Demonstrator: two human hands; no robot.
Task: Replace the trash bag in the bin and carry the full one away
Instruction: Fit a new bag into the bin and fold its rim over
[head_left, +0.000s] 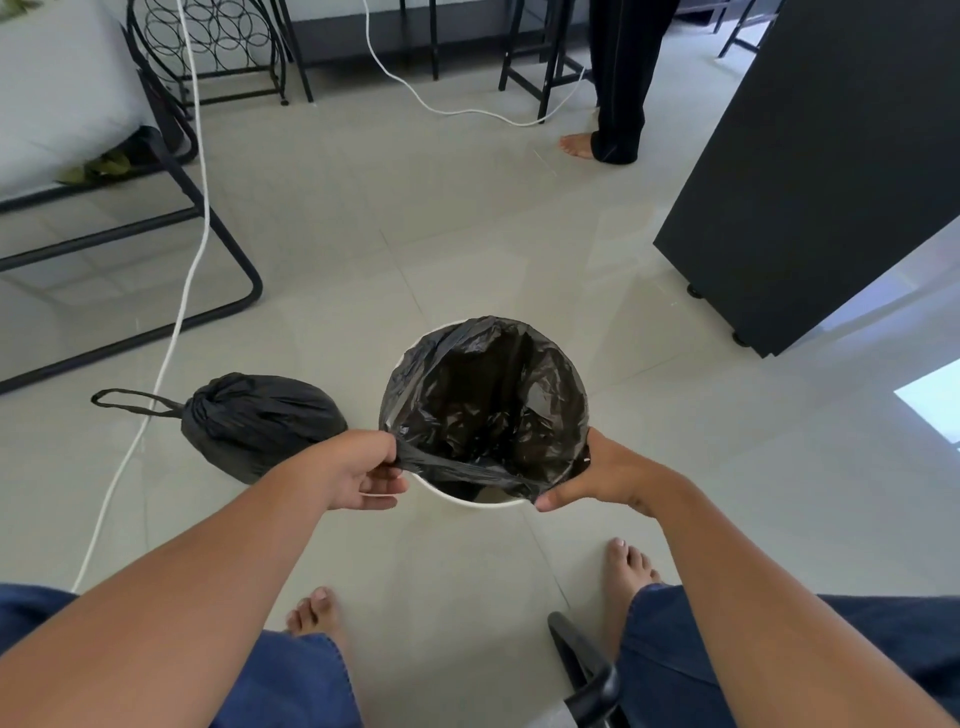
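Note:
A round white bin (467, 500) stands on the tiled floor in front of me. A fresh black trash bag (483, 405) lines it, its mouth spread over the far rim. My left hand (366, 470) pinches the near edge of that bag at the bin's left side. My right hand (597, 478) grips the bag's edge against the rim at the near right. The near white rim still shows between my hands. The full black bag (260, 421), tied shut with a loop handle, lies on the floor just left of the bin.
A white cable (176, 312) runs across the floor at left, past a black metal chair frame (228, 306). A black cabinet (810, 176) stands at right. Another person's legs (615, 104) are at the back. A black object (587, 670) lies by my feet.

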